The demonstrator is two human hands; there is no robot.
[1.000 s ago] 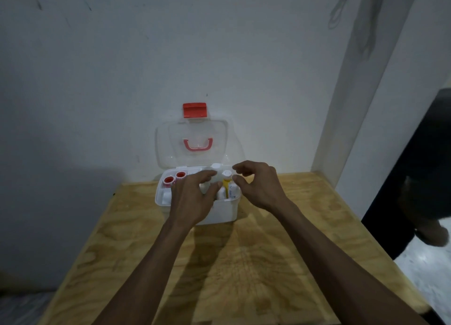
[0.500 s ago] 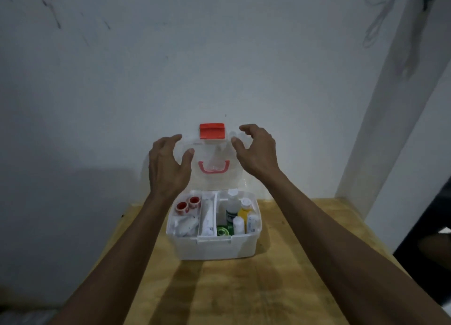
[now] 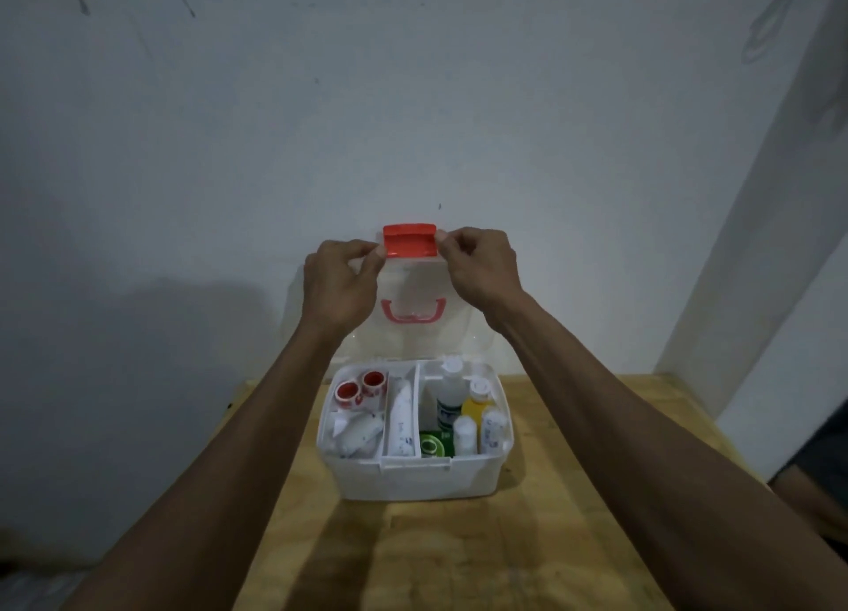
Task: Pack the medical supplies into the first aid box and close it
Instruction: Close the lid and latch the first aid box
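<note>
The white first aid box (image 3: 415,477) stands on the wooden table (image 3: 459,555), filled with tape rolls (image 3: 360,386), a white tube (image 3: 402,420), bottles (image 3: 477,404) and a green roll (image 3: 430,444). Its clear lid (image 3: 463,335) stands upright against the wall, with a red handle (image 3: 413,311) and a red latch (image 3: 409,240) on its top edge. My left hand (image 3: 342,280) pinches the lid's top edge just left of the latch. My right hand (image 3: 479,268) pinches the same edge at the right of the latch.
A pale wall (image 3: 413,105) rises straight behind the box. A wall corner (image 3: 752,266) borders the table's right side. A person's dark-clothed leg (image 3: 821,482) shows at the right edge, beyond the table.
Both hands rose from the box's contents to the lid's top edge and closed their fingers on it beside the red latch. The camera tilted up.
</note>
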